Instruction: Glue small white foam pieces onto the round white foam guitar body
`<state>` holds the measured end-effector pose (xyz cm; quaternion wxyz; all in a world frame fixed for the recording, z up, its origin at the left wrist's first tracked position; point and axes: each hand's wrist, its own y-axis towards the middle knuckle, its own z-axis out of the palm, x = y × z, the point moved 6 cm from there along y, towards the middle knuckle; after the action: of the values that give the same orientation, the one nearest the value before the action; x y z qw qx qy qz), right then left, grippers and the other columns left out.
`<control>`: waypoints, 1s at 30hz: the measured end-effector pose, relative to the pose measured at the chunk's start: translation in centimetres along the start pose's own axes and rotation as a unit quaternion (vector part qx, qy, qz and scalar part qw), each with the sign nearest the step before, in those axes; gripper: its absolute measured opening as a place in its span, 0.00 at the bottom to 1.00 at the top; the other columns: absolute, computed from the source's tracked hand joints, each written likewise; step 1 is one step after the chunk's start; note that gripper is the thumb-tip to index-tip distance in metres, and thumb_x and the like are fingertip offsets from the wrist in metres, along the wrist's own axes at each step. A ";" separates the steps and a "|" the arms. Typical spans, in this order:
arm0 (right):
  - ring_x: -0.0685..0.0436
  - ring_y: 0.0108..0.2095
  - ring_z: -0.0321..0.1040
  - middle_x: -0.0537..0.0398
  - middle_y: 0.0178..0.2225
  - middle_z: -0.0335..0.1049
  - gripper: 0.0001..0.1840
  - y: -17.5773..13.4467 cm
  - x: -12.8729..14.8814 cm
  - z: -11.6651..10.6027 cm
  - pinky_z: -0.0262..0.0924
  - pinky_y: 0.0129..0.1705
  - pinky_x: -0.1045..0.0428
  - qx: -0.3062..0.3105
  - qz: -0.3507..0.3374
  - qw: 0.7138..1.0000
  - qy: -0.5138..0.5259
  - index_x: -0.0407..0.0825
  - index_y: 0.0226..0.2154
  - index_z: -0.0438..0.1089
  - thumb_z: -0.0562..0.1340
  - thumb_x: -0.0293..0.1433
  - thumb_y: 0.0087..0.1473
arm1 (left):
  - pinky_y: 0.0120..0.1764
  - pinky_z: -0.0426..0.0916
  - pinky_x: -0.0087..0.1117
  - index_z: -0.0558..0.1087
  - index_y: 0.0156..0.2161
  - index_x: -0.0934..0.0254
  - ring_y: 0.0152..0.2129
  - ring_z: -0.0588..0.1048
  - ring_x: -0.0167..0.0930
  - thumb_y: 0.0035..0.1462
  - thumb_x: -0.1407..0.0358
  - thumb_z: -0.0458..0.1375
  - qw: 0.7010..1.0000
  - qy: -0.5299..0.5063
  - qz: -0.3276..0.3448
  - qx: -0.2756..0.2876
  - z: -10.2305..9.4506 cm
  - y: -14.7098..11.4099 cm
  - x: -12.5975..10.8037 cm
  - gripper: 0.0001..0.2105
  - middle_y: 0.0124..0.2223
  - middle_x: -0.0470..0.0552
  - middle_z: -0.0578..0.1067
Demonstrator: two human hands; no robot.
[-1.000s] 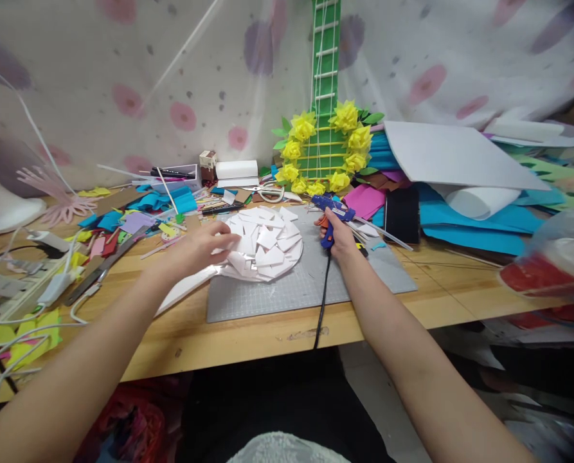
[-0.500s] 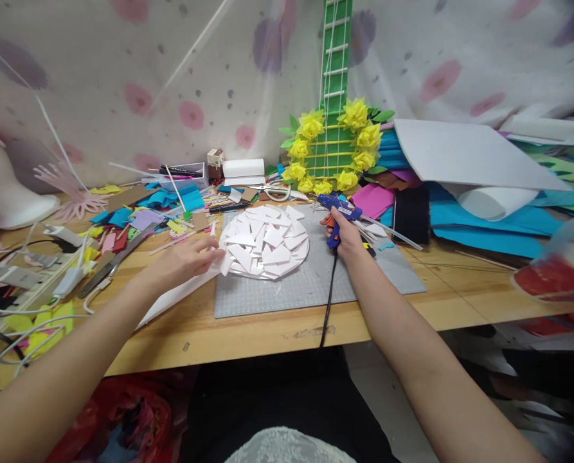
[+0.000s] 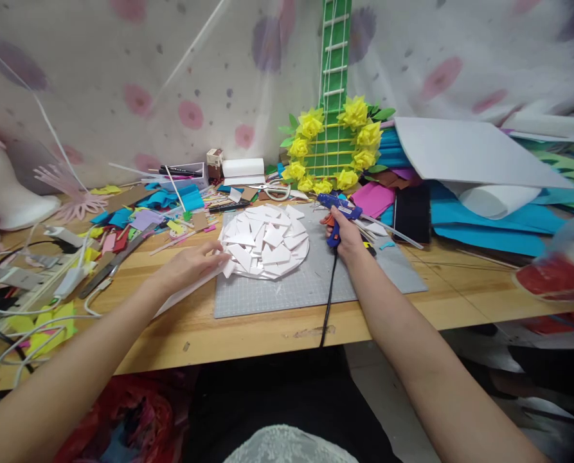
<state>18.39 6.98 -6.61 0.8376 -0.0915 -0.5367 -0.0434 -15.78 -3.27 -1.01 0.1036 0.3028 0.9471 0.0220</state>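
My right hand (image 3: 347,236) is wrapped round a blue hot glue gun (image 3: 343,209) with an orange trigger, over the right part of the grey cutting mat (image 3: 262,299). A white glue stick (image 3: 396,233) projects from the gun's back, and its black cord hangs over the table edge. Left of it lies a round disc (image 3: 277,260) covered in overlapping angular white pieces. At its left rim my left hand (image 3: 193,265) has its fingertips pinched on a small white piece (image 3: 228,267). A long white strip (image 3: 183,294) runs beneath that hand.
Behind the mat stand scissors (image 3: 278,190), a white roll (image 3: 243,168) and a green paper guitar (image 3: 333,103) with yellow flowers. Coloured scraps, a long blade (image 3: 116,260) and white cables (image 3: 72,280) crowd the left. Stacked sheets (image 3: 479,154) fill the right.
My left hand has moved slightly right and down, to the disc's left rim. The white piece standing up at its fingers no longer shows. My right hand and the glue gun stay put.
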 end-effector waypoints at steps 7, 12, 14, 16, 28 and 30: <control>0.59 0.13 0.54 0.60 0.18 0.70 0.19 0.0 -0.1 -0.2 0.51 0.11 0.61 -0.010 0.003 1.000 0.010 0.47 0.21 0.66 0.69 0.44 0.38 | 0.49 0.64 0.38 0.64 0.55 0.60 0.48 0.69 0.36 0.56 0.64 0.49 0.999 -0.044 -0.007 -0.004 -0.1 0.2 -1.3 0.20 0.57 0.56 0.64; 0.58 0.13 0.55 0.59 0.19 0.70 0.18 0.1 -0.2 -0.2 0.51 0.11 0.60 -0.004 -0.001 1.000 0.004 0.47 0.22 0.66 0.68 0.43 0.39 | 0.57 0.56 0.41 0.55 0.59 0.64 0.57 0.61 0.37 0.55 0.57 0.50 0.979 -0.122 -0.142 -0.085 0.5 0.0 -0.5 0.27 0.59 0.58 0.62; 0.58 0.13 0.54 0.59 0.19 0.70 0.18 0.1 -0.2 -0.2 0.51 0.11 0.60 -0.003 -0.004 1.000 0.003 0.47 0.22 0.66 0.68 0.43 0.39 | 0.58 0.54 0.41 0.51 0.62 0.65 0.59 0.57 0.39 0.54 0.52 0.52 0.973 -0.139 -0.171 -0.068 1.6 0.1 -0.3 0.33 0.62 0.60 0.57; 0.58 0.13 0.54 0.59 0.19 0.70 0.18 0.1 -0.2 -0.3 0.51 0.11 0.60 -0.006 -0.004 1.000 0.007 0.47 0.21 0.66 0.69 0.43 0.39 | 0.59 0.51 0.42 0.47 0.64 0.65 0.61 0.53 0.40 0.52 0.50 0.55 0.970 -0.157 -0.178 -0.052 2.6 0.3 -0.2 0.39 0.65 0.60 0.53; 0.58 0.13 0.54 0.58 0.19 0.70 0.17 0.0 -0.2 -0.2 0.51 0.12 0.61 -0.008 0.001 1.000 0.003 0.46 0.21 0.67 0.68 0.42 0.40 | 0.59 0.51 0.42 0.39 0.65 0.60 0.61 0.54 0.40 0.46 0.52 0.61 0.954 -0.205 -0.171 -0.136 3.3 0.9 -0.6 0.48 0.65 0.60 0.53; 0.58 0.13 0.54 0.58 0.19 0.70 0.17 -0.1 -0.1 -0.2 0.51 0.12 0.61 -0.007 -0.001 1.000 0.005 0.46 0.21 0.67 0.68 0.42 0.40 | 0.60 0.51 0.43 0.42 0.65 0.60 0.61 0.53 0.41 0.43 0.51 0.63 0.957 -0.199 -0.167 -0.129 3.3 0.9 -0.7 0.49 0.65 0.60 0.51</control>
<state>18.46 6.88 -6.79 0.8398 -0.0968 -0.5319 -0.0486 -13.99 -3.04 -3.97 0.3307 0.1224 0.9334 0.0660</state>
